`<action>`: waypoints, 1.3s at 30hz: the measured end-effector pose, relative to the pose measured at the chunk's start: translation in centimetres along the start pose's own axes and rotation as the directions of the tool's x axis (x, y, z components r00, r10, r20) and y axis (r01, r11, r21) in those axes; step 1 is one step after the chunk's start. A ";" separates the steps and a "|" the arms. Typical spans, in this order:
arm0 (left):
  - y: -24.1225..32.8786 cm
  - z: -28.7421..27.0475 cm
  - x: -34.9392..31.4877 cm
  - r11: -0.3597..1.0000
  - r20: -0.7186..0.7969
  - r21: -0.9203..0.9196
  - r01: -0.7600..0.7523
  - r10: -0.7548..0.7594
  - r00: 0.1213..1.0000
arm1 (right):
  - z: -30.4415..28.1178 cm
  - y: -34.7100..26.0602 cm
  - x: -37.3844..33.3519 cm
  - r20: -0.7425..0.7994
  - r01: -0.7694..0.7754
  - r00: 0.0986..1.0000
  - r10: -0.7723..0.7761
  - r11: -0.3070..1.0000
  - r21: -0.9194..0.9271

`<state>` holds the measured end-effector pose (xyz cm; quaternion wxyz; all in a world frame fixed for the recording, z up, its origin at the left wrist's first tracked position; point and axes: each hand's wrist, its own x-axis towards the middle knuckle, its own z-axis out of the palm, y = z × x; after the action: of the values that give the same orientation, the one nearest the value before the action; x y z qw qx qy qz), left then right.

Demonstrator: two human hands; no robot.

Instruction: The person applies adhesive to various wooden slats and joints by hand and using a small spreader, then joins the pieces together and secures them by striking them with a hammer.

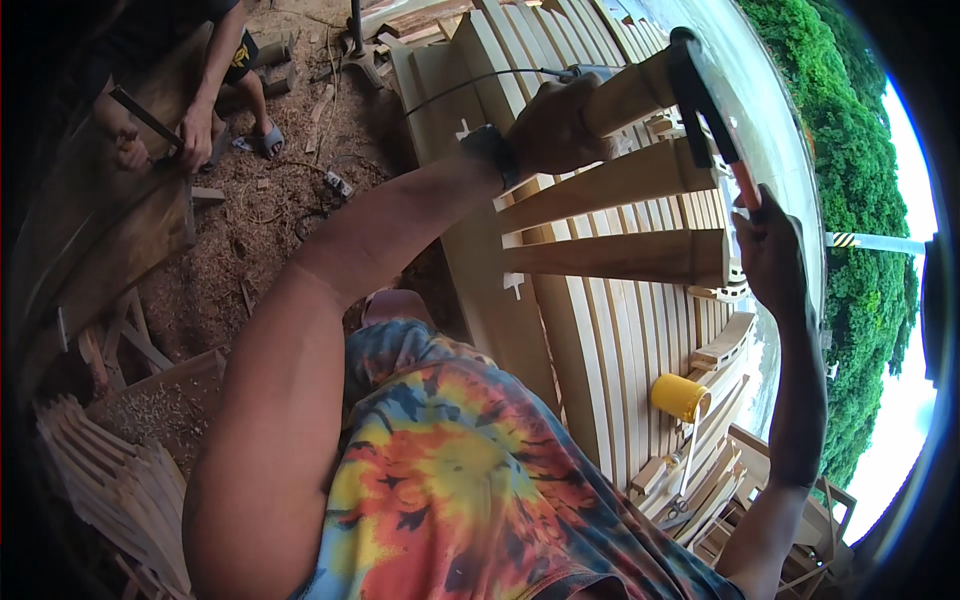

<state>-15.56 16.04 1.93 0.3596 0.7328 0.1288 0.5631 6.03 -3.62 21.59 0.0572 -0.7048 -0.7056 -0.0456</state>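
My left hand [558,128], a dark band on its wrist, is wrapped round a squared wooden piece [632,96]. My right hand [772,248] grips the orange handle of a hammer [745,184]. The black hammer head is at the far end of that wooden piece; whether they touch I cannot tell. Beside it, two more tapered wooden pieces, a middle one [620,188] and a nearer one [625,256], stick up from a long pale board [465,250]. Pale tenon ends show at the board's edge.
Many pale planks [625,370] lie side by side under the work. A yellow cup [680,397] and scissors [678,508] rest nearer me, at right. At upper left, a co-worker's hands [195,130] hold a long tool over a board [130,260]. Shavings [270,215] cover the ground.
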 end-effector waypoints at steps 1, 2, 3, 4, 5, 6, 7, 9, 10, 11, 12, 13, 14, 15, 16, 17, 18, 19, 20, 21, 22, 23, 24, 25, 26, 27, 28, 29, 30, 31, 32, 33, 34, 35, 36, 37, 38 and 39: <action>-0.2 -0.4 -0.3 1.000 -0.009 -0.026 0.011 -0.011 1.000 | -1.4 -1.7 0.9 0.031 -0.044 0.998 0.046 0.997 -0.058; -0.2 -0.5 -0.2 1.000 -0.009 -0.024 0.006 -0.006 1.000 | -2.9 -3.2 1.4 0.057 -0.097 0.993 0.105 0.988 -0.124; -0.2 -0.6 -0.2 1.000 -0.018 -0.018 -0.017 0.017 1.000 | -3.1 -2.1 1.2 -0.008 -0.049 0.999 0.049 0.999 0.020; 0.0 -0.3 -0.4 0.999 -0.020 -0.020 -0.039 0.039 0.999 | -3.1 -2.4 0.8 -0.035 -0.092 0.995 0.095 0.992 0.082; -0.1 -0.1 -0.3 0.999 -0.013 -0.027 -0.042 0.042 0.999 | -2.2 -2.8 0.4 -0.097 -0.100 0.989 0.116 0.983 0.157; -0.4 0.1 -0.1 0.999 0.008 -0.050 -0.018 0.018 1.000 | -1.2 -2.9 -0.1 -0.159 -0.101 0.977 0.140 0.968 0.232; -0.5 0.1 0.3 0.998 0.029 -0.065 0.004 -0.002 1.000 | -1.2 -2.6 0.0 -0.044 -0.174 0.983 0.179 0.979 0.104; -0.2 0.1 -0.2 1.000 0.037 -0.023 0.018 -0.017 0.999 | -1.7 -3.3 0.1 -0.022 -0.029 0.999 0.028 0.999 -0.024; -0.1 0.2 -0.4 0.999 0.034 0.012 0.034 -0.035 0.999 | -3.2 -3.7 0.2 0.079 -0.134 0.987 0.138 0.990 -0.051; -0.2 0.1 -0.7 1.000 0.039 0.009 0.024 -0.025 0.999 | -2.8 -3.8 -0.1 -0.010 -0.129 0.992 0.129 0.991 0.039; -0.4 -0.4 -1.0 0.998 0.025 0.049 0.040 -0.041 0.999 | -1.3 -2.2 -0.4 -0.051 -0.119 0.991 0.122 0.992 0.050; -0.6 0.0 -1.2 0.996 0.014 0.072 0.048 -0.049 0.999 | 0.6 -0.3 -2.0 -0.114 -0.120 0.985 0.133 0.986 0.116; -0.7 0.2 -1.8 0.997 0.017 0.071 0.039 -0.040 0.999 | 2.8 1.1 -3.1 -0.171 -0.101 0.976 0.135 0.976 0.193; -0.9 0.4 -2.4 0.992 0.015 0.077 0.097 -0.098 0.995 | 4.0 0.6 -4.3 -0.162 -0.161 0.965 0.204 0.956 0.247; -0.9 0.7 -2.4 0.986 0.020 0.071 0.150 -0.152 0.988 | 4.6 -0.2 -6.3 -0.153 -0.230 0.947 0.283 0.927 0.295; -0.4 -0.1 -2.2 0.970 0.138 0.079 0.229 -0.238 0.962 | 5.4 -0.4 -7.7 -0.106 -0.325 0.912 0.395 0.858 0.398; 0.3 -0.5 -2.0 0.971 0.143 0.080 0.223 -0.233 0.962 | 5.7 -0.8 -9.1 -0.049 -0.413 0.866 0.498 0.767 0.492; 1.0 -0.9 -1.6 0.992 0.070 0.095 0.087 -0.094 0.993 | 4.5 -2.0 -9.8 0.086 -0.580 0.766 0.637 0.627 0.520; 1.3 -0.8 -1.4 0.993 0.003 0.107 -0.054 0.054 0.999 | 3.7 -2.3 -10.4 0.074 -0.581 0.758 0.648 0.620 0.526; 1.6 -1.1 -1.3 0.993 0.016 0.097 -0.072 0.070 0.997 | 3.0 -2.4 -11.0 0.028 -0.551 0.763 0.646 0.627 0.550; 1.9 -1.5 -1.2 1.000 0.049 0.030 -0.009 0.007 0.999 | 1.9 -2.5 -11.6 -0.024 -0.523 0.760 0.650 0.633 0.572; 2.0 -1.9 -1.1 0.998 0.088 -0.028 0.059 -0.056 0.995 | 0.6 -2.9 -11.4 -0.062 -0.481 0.784 0.617 0.668 0.567; 2.1 -2.0 -0.8 0.998 0.107 -0.040 0.039 -0.035 0.994 | -0.9 -2.8 -11.3 -0.141 -0.451 0.836 0.531 0.810 0.375; 2.3 -2.5 -0.9 0.999 0.104 0.043 -0.012 0.007 0.995 | -2.9 -3.8 -10.7 -0.174 -0.424 0.860 0.479 0.862 0.277; 2.2 -2.6 -0.9 0.990 0.101 0.127 -0.060 0.048 0.994 | -4.3 -5.1 -10.1 -0.197 -0.394 0.884 0.424 0.902 0.175; 1.9 -1.9 -1.1 0.985 -0.010 0.114 -0.130 0.132 0.991 | -4.9 -5.9 -9.9 -0.259 -0.353 0.883 0.393 0.917 0.189; 1.8 -1.6 -1.2 0.984 -0.003 0.115 -0.139 0.140 0.990 | -5.3 -6.4 -9.4 -0.317 -0.306 0.878 0.358 0.930 0.202; 2.1 -1.2 -1.3 0.999 -0.048 0.037 -0.028 0.030 0.998 | -6.4 -7.9 -9.2 -0.325 -0.379 0.861 0.391 0.920 0.100; 2.2 -1.0 -1.4 0.996 -0.085 -0.043 0.083 -0.086 0.993 | -5.9 -8.2 -8.6 -0.418 -0.266 0.848 0.325 0.944 0.194; 2.8 -0.5 -1.2 0.996 -0.077 -0.051 0.076 -0.080 0.994 | -5.4 -8.3 -8.7 -0.381 -0.295 0.858 0.345 0.937 0.185; 3.4 0.0 -0.9 0.995 -0.092 -0.023 0.101 -0.102 0.990 | -4.8 -8.2 -8.9 -0.343 -0.322 0.866 0.365 0.930 0.176; 3.9 0.3 -0.8 0.992 -0.107 0.005 0.126 -0.125 0.986 | -4.4 -8.0 -9.0 -0.141 -0.314 0.930 0.340 0.933 0.177; 3.5 0.7 -0.5 0.993 -0.102 0.001 0.118 -0.117 0.988 | -4.0 -7.7 -8.8 -0.040 -0.205 0.979 0.202 0.968 -0.144; 2.5 0.8 -0.6 0.999 -0.117 0.014 0.046 -0.044 0.992 | -4.0 -7.6 -8.3 -0.024 -0.196 0.981 0.195 0.975 -0.105; 1.6 0.7 -0.9 0.999 -0.129 0.028 -0.026 0.029 0.991 | -4.0 -7.5 -7.9 -0.008 -0.189 0.982 0.188 0.980 -0.064; 1.1 0.7 -0.9 0.999 -0.120 0.020 -0.035 0.037 0.992 | -4.1 -7.4 -7.7 -0.015 -0.201 0.980 0.200 0.977 -0.066; 0.6 0.2 -1.2 0.997 -0.061 0.049 0.066 -0.063 0.996 | -4.1 -7.6 -7.8 -0.022 -0.198 0.980 0.198 0.980 0.019; 0.1 -0.3 -1.5 0.983 -0.003 0.087 0.163 -0.164 0.987 | -4.0 -7.7 -7.8 -0.030 -0.192 0.980 0.196 0.976 0.106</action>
<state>-16.37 15.23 0.92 0.3725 0.7359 0.2124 0.5241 -1.62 -11.89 24.51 0.1116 -0.7655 -0.6334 -0.0176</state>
